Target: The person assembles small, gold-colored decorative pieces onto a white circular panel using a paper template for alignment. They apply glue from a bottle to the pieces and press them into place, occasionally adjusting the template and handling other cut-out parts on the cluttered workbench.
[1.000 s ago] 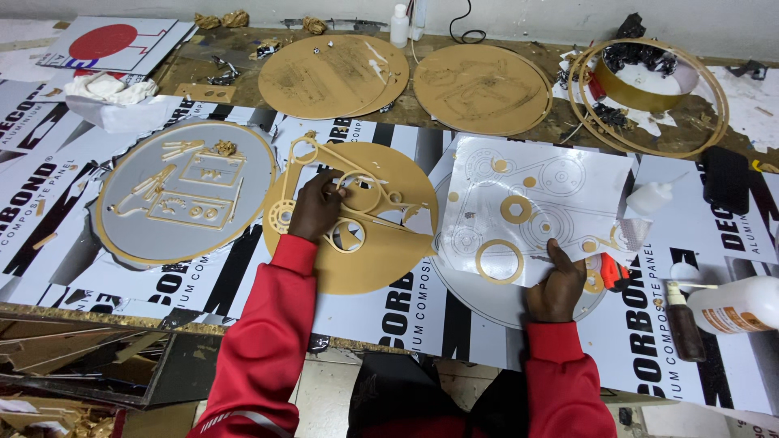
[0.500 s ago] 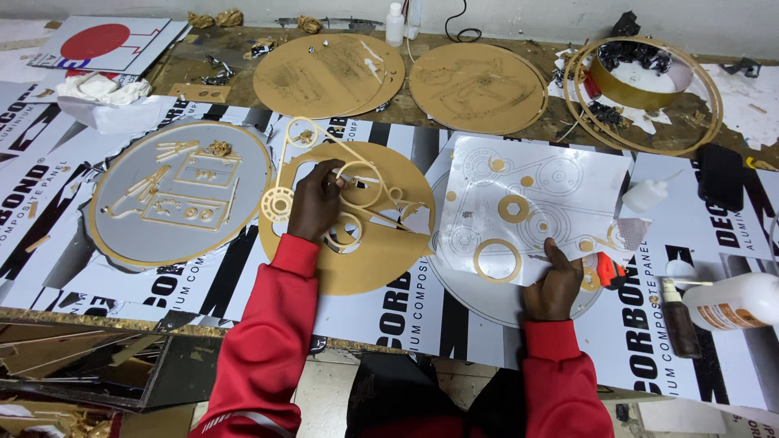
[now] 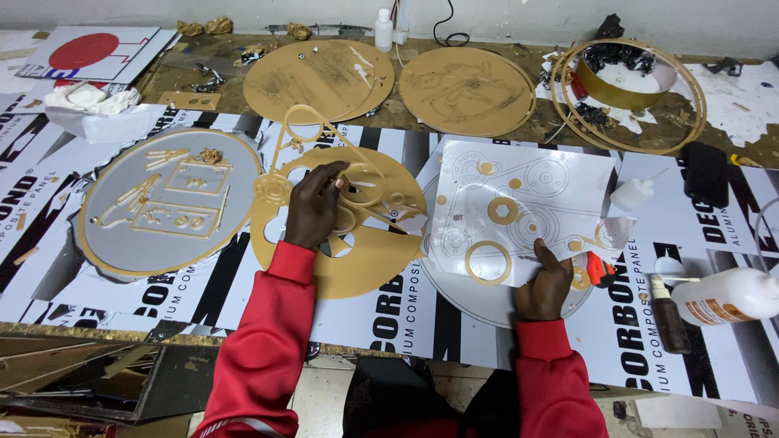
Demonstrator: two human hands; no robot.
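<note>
- Pressing my left hand (image 3: 315,207) flat on the gold cut-out disc (image 3: 341,223), I keep that grip spread, fingers resting on the loose gold ring-and-belt pieces at its centre; it pins them and clasps nothing.
- My right hand (image 3: 542,284) lies on the lower edge of the white paper template (image 3: 519,207); this grip is curled, and I cannot tell whether it pinches a piece.
- The template covers a grey round panel (image 3: 479,296) on the bench (image 3: 162,284), just right of the gold disc; a gold ring (image 3: 488,261) and a gold washer shape (image 3: 503,211) sit on it.
- Judgement: doing this well means holding both sheets still and lifting thin gold parts evenly, since they look easily bent.
- A white glue bottle (image 3: 726,296) lies near my right hand.
</note>
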